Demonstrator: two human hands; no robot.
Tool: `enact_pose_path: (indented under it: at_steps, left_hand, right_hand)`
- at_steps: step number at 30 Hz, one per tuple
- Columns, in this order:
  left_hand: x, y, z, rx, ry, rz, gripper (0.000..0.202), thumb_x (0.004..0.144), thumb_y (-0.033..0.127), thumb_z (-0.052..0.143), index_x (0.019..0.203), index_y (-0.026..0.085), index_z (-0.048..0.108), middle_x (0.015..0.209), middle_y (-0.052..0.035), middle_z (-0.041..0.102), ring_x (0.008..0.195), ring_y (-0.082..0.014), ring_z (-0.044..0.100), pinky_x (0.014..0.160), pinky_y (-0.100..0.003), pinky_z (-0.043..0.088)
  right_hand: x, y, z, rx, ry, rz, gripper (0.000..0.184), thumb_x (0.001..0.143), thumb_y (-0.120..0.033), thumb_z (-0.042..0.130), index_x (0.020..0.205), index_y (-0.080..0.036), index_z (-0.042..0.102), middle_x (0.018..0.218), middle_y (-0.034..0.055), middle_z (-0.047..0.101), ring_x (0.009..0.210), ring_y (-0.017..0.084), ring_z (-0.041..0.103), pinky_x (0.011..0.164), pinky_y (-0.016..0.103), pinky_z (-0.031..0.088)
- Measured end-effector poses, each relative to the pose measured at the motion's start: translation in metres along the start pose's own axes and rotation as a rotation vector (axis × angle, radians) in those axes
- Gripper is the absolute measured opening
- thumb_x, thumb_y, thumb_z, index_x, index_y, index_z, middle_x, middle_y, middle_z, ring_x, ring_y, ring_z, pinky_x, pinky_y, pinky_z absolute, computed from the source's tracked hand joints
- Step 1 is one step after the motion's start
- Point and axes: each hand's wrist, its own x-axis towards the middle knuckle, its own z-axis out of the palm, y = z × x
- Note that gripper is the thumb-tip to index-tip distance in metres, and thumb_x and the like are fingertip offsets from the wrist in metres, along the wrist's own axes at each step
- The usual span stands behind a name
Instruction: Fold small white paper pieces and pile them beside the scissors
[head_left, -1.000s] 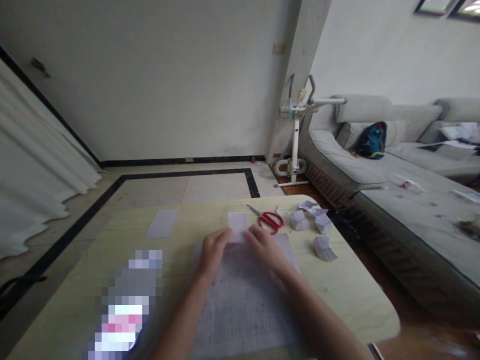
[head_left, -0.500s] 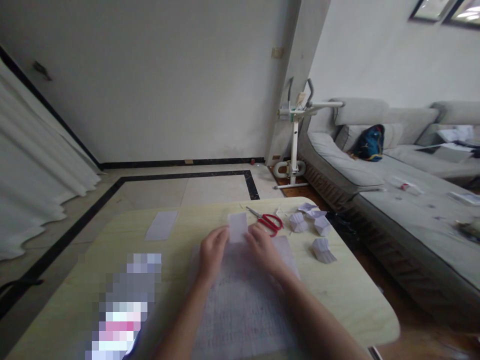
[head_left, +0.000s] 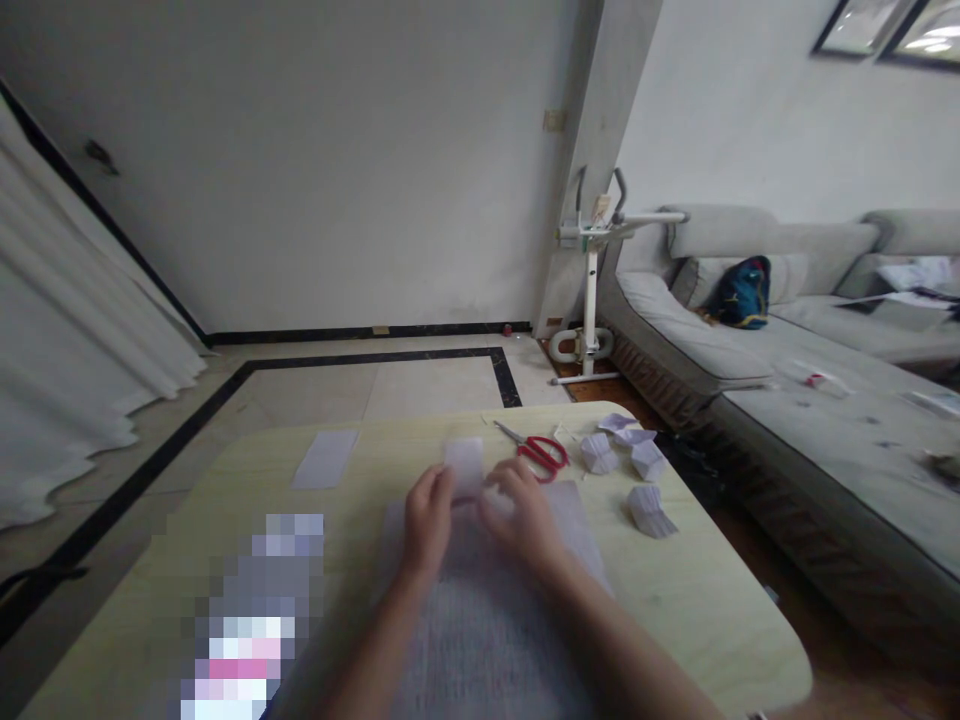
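A small white piece of paper (head_left: 463, 462) stands out above the far edge of a large printed sheet (head_left: 495, 640). My left hand (head_left: 430, 515) pinches the small paper at its lower left side. At the lower right corner, my right hand (head_left: 523, 508) has its fingers curled in against the paper, somewhat blurred. The paper's bottom part is partly hidden between both hands. Just beyond my right hand lies a pair of scissors (head_left: 541, 455) with red handles, blades pointing away to the left.
Several folded paper pieces (head_left: 651, 508) lie at the table's right. Another flat white paper (head_left: 325, 460) is at the far left of the wooden table (head_left: 697, 620). A pixelated, phone-like bright object (head_left: 244, 640) sits at the near left. A sofa (head_left: 810, 440) stands beyond the right edge.
The small paper has shifted slightly left and nearer. My right hand has moved left, with its fingers more curled at the paper's lower corner. The whole view has tipped slightly upward.
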Motion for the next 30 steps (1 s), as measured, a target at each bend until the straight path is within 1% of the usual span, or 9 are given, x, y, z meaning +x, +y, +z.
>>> enact_pose_path:
  at_steps: [2,7,12,17,24,25,27,29,30]
  left_hand:
    - [0.002,-0.003,-0.001,-0.057,-0.012,-0.03,0.029,0.08,0.043,0.053,0.082,0.015,0.06,0.073,-0.0011,0.061,0.068,-0.0162,0.058,0.057,-0.023,0.048]
    - [-0.002,-0.002,0.001,0.043,-0.091,-0.017,0.031,0.079,0.044,0.054,0.079,0.015,0.062,0.072,-0.001,0.061,0.066,-0.0157,0.055,0.057,-0.023,0.045]
    - [-0.005,0.001,0.001,0.219,-0.147,0.097,0.03,0.082,0.042,0.05,0.075,0.015,0.061,0.068,-0.0012,0.061,0.066,-0.0165,0.056,0.06,-0.023,0.043]
    - [-0.006,0.0,0.001,0.227,-0.187,0.041,0.037,0.081,0.048,0.049,0.071,0.015,0.062,0.06,-0.0026,0.062,0.059,-0.0186,0.058,0.054,-0.024,0.043]
    - [-0.004,-0.004,0.0,0.283,-0.219,0.072,0.039,0.082,0.049,0.048,0.072,0.015,0.063,0.059,-0.0042,0.064,0.06,-0.0201,0.06,0.056,-0.027,0.045]
    - [-0.002,-0.003,0.0,0.299,-0.225,0.083,0.038,0.083,0.048,0.046,0.076,0.015,0.064,0.064,-0.0052,0.066,0.064,-0.0209,0.062,0.058,-0.029,0.047]
    - [-0.001,0.004,0.001,0.32,-0.194,0.126,0.036,0.086,0.045,0.044,0.093,0.017,0.065,0.084,-0.0088,0.07,0.08,-0.0236,0.064,0.069,-0.034,0.049]
    - [-0.008,0.015,-0.002,0.329,-0.117,0.19,0.036,0.085,0.043,0.046,0.111,0.022,0.06,0.111,-0.0098,0.065,0.102,-0.0261,0.059,0.086,-0.041,0.047]
    - [-0.016,0.02,-0.006,0.344,-0.063,0.223,0.037,0.085,0.043,0.048,0.116,0.026,0.057,0.118,-0.0081,0.061,0.109,-0.0271,0.055,0.091,-0.044,0.044]
  right_hand:
    - [0.001,0.005,-0.001,0.056,0.053,0.111,0.01,0.077,-0.023,0.057,0.087,-0.019,0.055,0.078,0.003,0.055,0.067,0.015,0.051,0.062,0.027,0.043]
    - [0.004,0.013,0.002,0.195,0.02,0.296,0.011,0.081,-0.028,0.053,0.079,-0.017,0.056,0.07,0.0011,0.056,0.063,0.014,0.05,0.058,0.025,0.04]
    - [0.005,0.016,0.002,0.329,0.048,0.361,0.017,0.081,-0.031,0.053,0.069,-0.018,0.052,0.064,0.0,0.051,0.06,0.014,0.048,0.055,0.025,0.038]
    - [0.007,0.022,0.0,0.401,0.081,0.411,0.021,0.08,-0.035,0.053,0.068,-0.019,0.049,0.06,-0.0014,0.047,0.055,0.013,0.045,0.051,0.025,0.036]
    - [0.009,0.021,0.0,0.412,0.064,0.449,0.023,0.08,-0.036,0.053,0.066,-0.018,0.051,0.06,-0.0016,0.046,0.055,0.013,0.044,0.05,0.024,0.035]
    - [0.009,0.02,0.0,0.399,0.068,0.459,0.024,0.08,-0.036,0.053,0.065,-0.018,0.05,0.058,-0.002,0.044,0.054,0.012,0.043,0.049,0.024,0.033]
    - [0.01,0.021,0.0,0.39,0.077,0.478,0.025,0.08,-0.036,0.054,0.063,-0.018,0.049,0.058,-0.0024,0.044,0.053,0.012,0.041,0.048,0.024,0.031]
    - [0.01,0.021,0.0,0.403,0.077,0.487,0.024,0.08,-0.035,0.053,0.064,-0.018,0.049,0.059,-0.0025,0.045,0.053,0.011,0.042,0.047,0.023,0.031]
    - [0.01,0.022,0.0,0.409,0.073,0.489,0.024,0.08,-0.035,0.053,0.064,-0.018,0.049,0.059,-0.0025,0.045,0.054,0.011,0.042,0.047,0.023,0.031]
